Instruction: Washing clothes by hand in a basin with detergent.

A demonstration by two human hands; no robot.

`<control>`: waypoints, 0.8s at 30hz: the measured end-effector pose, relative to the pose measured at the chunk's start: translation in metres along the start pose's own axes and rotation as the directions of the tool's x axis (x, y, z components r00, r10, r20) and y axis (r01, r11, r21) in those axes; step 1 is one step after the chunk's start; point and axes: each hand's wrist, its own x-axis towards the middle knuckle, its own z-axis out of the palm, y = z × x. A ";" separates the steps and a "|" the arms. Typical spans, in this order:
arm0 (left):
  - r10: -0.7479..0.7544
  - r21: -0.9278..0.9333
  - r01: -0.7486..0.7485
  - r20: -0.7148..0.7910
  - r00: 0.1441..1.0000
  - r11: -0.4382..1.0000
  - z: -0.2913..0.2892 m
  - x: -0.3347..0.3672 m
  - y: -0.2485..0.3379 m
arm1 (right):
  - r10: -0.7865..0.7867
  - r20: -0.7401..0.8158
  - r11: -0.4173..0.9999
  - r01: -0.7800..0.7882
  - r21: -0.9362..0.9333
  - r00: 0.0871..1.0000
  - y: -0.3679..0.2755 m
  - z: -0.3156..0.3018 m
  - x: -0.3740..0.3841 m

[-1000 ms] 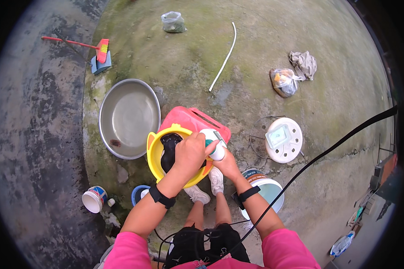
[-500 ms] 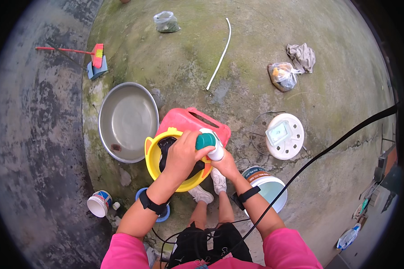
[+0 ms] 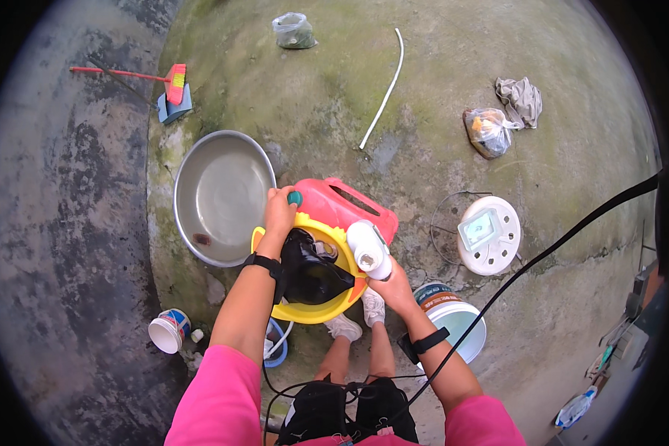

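Note:
My left hand (image 3: 280, 215) is closed on a green bottle cap (image 3: 295, 198) above the far left rim of a yellow basin (image 3: 321, 315). A white plastic bottle (image 3: 364, 241), its uncapped mouth facing me, is gripped in my right hand (image 3: 395, 288) over the basin's right side. Inside the basin lies a glossy black, wet-looking thing (image 3: 308, 275), whose kind I cannot make out. Just beyond the basin is a red plastic piece with a long slot (image 3: 334, 195), partly hidden behind the basin and bottle.
A large metal basin (image 3: 223, 193) stands at the left. To the right are a white bucket (image 3: 464, 331) and a round white stool (image 3: 502, 245). A small blue basin (image 3: 275, 355) sits by my feet. A black cable (image 3: 543, 267) crosses the right side. Farther off lies a white pipe (image 3: 385, 93).
The green cap has come off the bottle. My left hand has moved away, left and farther off, with the cap, while the bottle stays in my right hand, its open mouth now showing.

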 end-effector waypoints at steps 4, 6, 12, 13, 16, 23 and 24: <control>-0.087 0.030 0.086 0.046 0.995 0.996 0.021 0.011 -0.004 | 0.028 -0.007 0.999 -0.028 -0.042 1.000 -0.001 -0.003 -0.004; -0.234 0.020 0.238 0.286 0.929 0.971 0.019 0.018 -0.020 | 0.024 0.010 1.000 -0.024 0.009 1.000 -0.002 0.001 -0.003; 0.044 -0.130 -0.055 -0.088 0.995 0.990 -0.002 -0.016 0.014 | 0.045 -0.010 0.999 -0.045 0.009 0.999 0.016 0.003 -0.004; 0.102 -0.129 -0.121 -0.143 0.984 0.984 -0.010 -0.030 0.027 | 0.046 -0.010 0.999 -0.046 0.003 0.999 0.019 -0.001 -0.005; 0.129 -0.136 -0.144 -0.117 0.985 0.980 -0.021 -0.095 0.023 | 0.025 0.006 0.998 -0.025 0.054 1.000 0.020 0.004 -0.004; 0.277 0.404 -0.375 0.280 0.919 0.834 0.013 -0.169 0.016 | 0.061 0.048 0.997 -0.063 0.040 0.997 0.003 0.008 -0.007; 0.264 0.435 -0.365 0.277 0.924 0.823 0.021 -0.167 0.012 | 0.060 0.060 0.998 -0.062 0.023 0.996 0.001 0.008 -0.006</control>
